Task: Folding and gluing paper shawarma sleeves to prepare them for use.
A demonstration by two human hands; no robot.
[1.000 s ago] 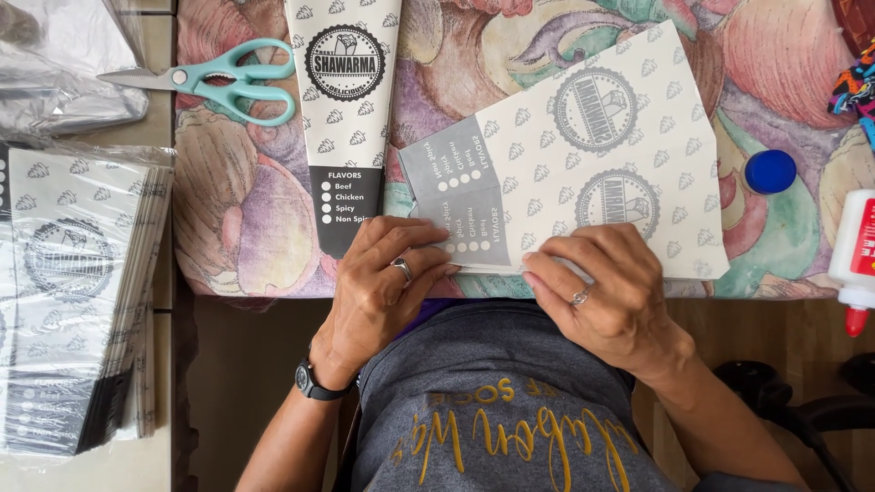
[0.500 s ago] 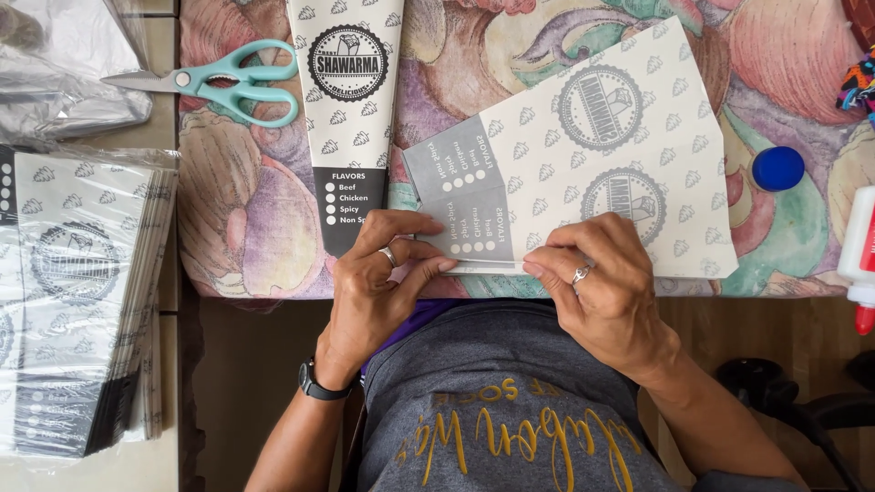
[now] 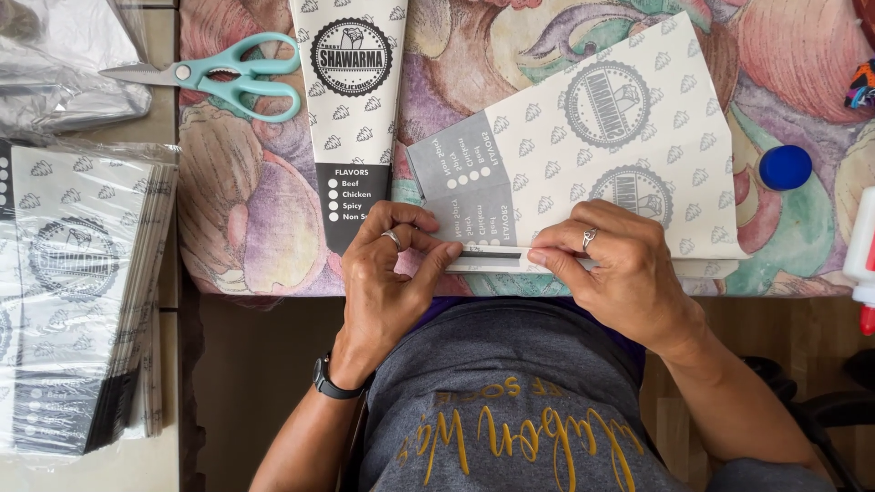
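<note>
Both hands have slid closer to the near edge of the paper sleeve (image 3: 583,155) since a second ago, and a narrow flap (image 3: 497,261) is now turned up between them. One left hand (image 3: 392,273) pinches that flap at its 9 o'clock end, thumb and bent fingers closed on the paper, a ring on one finger and a dark watch (image 3: 333,381) at the wrist. One right hand (image 3: 620,273) presses down on the flap's 3 o'clock end with fingers curled and flat, one ring showing. This sleeve lies tilted on the flowered tablecloth (image 3: 246,210), just in front of the person's body. A second, folded sleeve (image 3: 351,100) lies at 11 o'clock from the hands. One pair of teal scissors (image 3: 219,75) sits at 10 o'clock. One wrapped stack of flat sleeves (image 3: 77,292) lies at 9 o'clock. One blue cap (image 3: 785,168) rests at 2 o'clock, and one glue bottle (image 3: 862,251) stands at 3 o'clock.
</note>
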